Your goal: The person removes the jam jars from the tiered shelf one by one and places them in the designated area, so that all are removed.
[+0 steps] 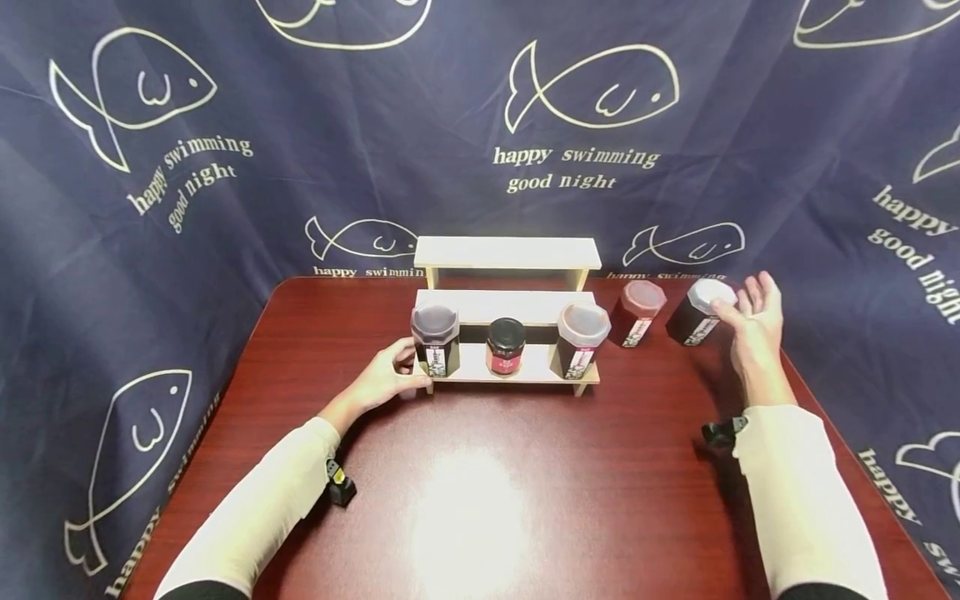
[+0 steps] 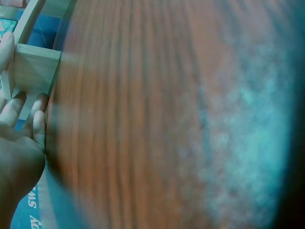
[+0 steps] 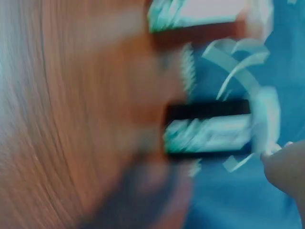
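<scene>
On the dark red table (image 1: 480, 500) sits a small stepped wood shelf (image 1: 507, 252), long axis running left-right across your view, open front facing you. Lower step holds 3 jars, all upright w/ lids up: a dark hex jar (image 1: 435, 340) at the left end, a small round jar (image 1: 506, 346) w/ black lid in the middle, a hex jar (image 1: 581, 339) w/ pale lid at the right end.

Your left hand (image 1: 386, 375) rests at the shelf's left front corner, just below the dark hex jar, fingers loosely bent against the wood leg. Left wrist view shows fingertips (image 2: 12, 112) touching the pale wood frame (image 2: 35, 67); nothing is pinched. Can't tell if the hand also touches the jar.

Right of the shelf, 2 more hex jars stand on the table near the back edge. The red-lid jar (image 1: 637, 312) is just beside the shelf. The white-lid jar (image 1: 701, 311) is further right, leaning a bit toward the left, lid pointing up and right.

Your right hand (image 1: 756, 321) is raised beside the white-lid jar, palm facing left, fingers spread and relaxed, holding nothing. Fingertips are right at the lid; can't tell if they touch. Right wrist view is heavily blurred: it shows a dark jar w/ label (image 3: 207, 131) on its side in frame and a fingertip (image 3: 286, 164) near it.

Behind all: navy cloth (image 1: 150, 208) w/ fish outlines.
</scene>
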Demonstrator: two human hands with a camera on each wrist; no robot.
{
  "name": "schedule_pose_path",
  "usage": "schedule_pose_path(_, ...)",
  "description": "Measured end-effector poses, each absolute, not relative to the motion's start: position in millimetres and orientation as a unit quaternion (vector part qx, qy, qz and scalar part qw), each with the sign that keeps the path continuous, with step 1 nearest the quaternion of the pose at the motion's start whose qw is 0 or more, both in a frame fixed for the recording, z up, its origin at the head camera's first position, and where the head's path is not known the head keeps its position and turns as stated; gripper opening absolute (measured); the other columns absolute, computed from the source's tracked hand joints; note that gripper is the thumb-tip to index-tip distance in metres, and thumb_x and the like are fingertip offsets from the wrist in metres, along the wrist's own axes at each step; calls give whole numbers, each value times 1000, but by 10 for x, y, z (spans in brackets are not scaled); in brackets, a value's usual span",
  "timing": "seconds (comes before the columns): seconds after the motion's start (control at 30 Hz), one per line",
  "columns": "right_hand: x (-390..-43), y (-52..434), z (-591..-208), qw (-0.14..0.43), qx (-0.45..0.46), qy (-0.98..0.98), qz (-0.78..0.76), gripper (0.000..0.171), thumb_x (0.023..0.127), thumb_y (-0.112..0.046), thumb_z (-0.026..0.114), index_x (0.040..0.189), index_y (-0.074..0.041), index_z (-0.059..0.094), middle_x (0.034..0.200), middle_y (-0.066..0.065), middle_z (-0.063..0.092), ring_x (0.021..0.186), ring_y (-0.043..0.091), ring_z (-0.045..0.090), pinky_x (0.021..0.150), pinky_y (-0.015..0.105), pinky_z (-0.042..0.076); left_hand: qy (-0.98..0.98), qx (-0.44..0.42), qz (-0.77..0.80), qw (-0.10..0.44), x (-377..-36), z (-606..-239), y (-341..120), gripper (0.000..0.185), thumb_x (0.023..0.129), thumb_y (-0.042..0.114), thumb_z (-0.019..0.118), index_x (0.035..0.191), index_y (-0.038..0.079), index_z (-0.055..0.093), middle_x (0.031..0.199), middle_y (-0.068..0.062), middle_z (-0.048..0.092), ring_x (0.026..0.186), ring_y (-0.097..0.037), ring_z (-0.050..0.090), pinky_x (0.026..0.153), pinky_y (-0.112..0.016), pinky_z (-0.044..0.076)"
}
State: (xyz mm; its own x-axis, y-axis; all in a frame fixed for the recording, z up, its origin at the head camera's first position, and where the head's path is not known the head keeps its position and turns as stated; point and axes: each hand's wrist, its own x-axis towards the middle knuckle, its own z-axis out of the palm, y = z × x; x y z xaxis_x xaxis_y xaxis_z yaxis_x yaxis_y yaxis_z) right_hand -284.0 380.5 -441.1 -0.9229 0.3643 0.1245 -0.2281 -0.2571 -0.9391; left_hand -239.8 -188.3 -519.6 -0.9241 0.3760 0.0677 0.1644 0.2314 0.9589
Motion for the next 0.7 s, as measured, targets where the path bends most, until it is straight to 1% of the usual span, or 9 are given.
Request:
schedule_pose_path(0.07,-2697,3647,-4297,232,-12,-579,782,84,80,28,61,153,-8,37,150,9,41,144,23,32,113,22,31,778,173,598,86,-2395,-5196,-1866,73,82,3,83,144,-1,45,132,-21,63,107,-24,63,90,-31,54)
schedule_pose_path(0.13,-2574,3495,-4242,263,28,-593,760,77,76,30,62,144,-3,48,137,7,53,135,26,42,105,23,39,776,173,601,85,-2391,-5196,-1854,72,82,2,83,143,-2,45,131,-22,63,105,-24,63,89,-30,54)
schedule_pose_path(0.2,-2477,3381,-4235,294,61,-612,731,71,73,31,63,138,2,53,130,9,58,127,25,49,99,23,42,774,171,603,87,-2398,-5204,-1843,71,82,1,83,143,-1,46,131,-22,63,104,-23,63,88,-30,54)
schedule_pose_path(0.27,-2428,3282,-4240,308,93,-614,721,69,71,32,62,135,7,54,128,9,61,124,22,53,101,23,42,773,173,604,87,-2396,-5202,-1853,72,82,1,82,144,-1,45,132,-22,63,105,-23,63,88,-29,54)
schedule_pose_path(0.3,-2409,3240,-4250,306,107,-611,722,68,71,33,61,134,9,54,128,10,61,124,21,53,105,24,40,773,174,604,87,-2394,-5201,-1857,72,82,1,82,144,-1,45,132,-22,62,106,-24,63,89,-30,54)
schedule_pose_path(0.4,-2344,3114,-4314,282,122,-645,700,68,72,32,64,135,13,51,128,7,63,126,18,54,112,28,36,772,173,605,87,-2389,-5206,-1864,73,82,1,83,144,-2,45,133,-22,62,108,-25,63,91,-30,54)
schedule_pose_path(0.5,-2271,2957,-4417,247,133,-694,663,71,72,30,68,138,13,49,132,11,62,126,19,54,111,30,38,774,173,603,83,-2384,-5215,-1871,74,81,1,83,144,-2,45,133,-22,62,109,-24,63,91,-30,54)
schedule_pose_path(0.57,-2227,2844,-4489,227,145,-720,640,73,72,28,71,139,12,48,135,16,60,127,20,54,111,31,39,774,175,603,82,-2386,-5220,-1872,74,81,2,83,145,-2,44,133,-23,62,107,-24,64,90,-30,54)
schedule_pose_path(0.7,-2155,2632,-4569,191,174,-756,601,78,72,23,75,142,11,45,138,25,54,124,14,54,108,31,41,774,180,603,77,-2387,-5221,-1872,75,81,3,84,145,-2,45,132,-24,62,105,-22,64,88,-29,54)
